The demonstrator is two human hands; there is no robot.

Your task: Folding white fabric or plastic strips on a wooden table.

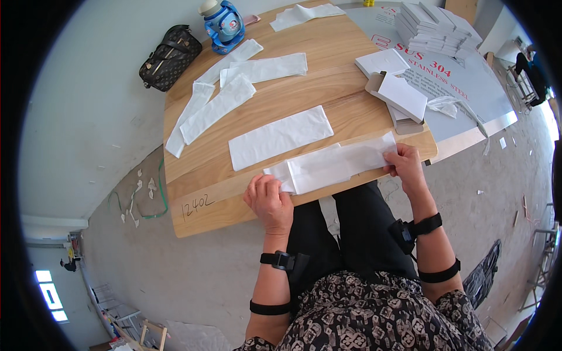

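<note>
A long white paper sleeve (336,164) lies across the near edge of the wooden table (304,82). My left hand (268,198) pinches its left end, where the paper is folded. Fingers of my right hand (405,165) grip its right end near the table's corner. Just beyond it a flat white paper strip (280,137) rests on the wood. Several more white strips (225,96) lie scattered toward the far left of the table.
White folded boxes (398,90) and a stack of flat white cartons (436,29) sit on a grey metal sheet (468,88) at the right. A dark handbag (170,57) and a blue bottle (224,24) stand at the far left. Paper scraps litter the floor.
</note>
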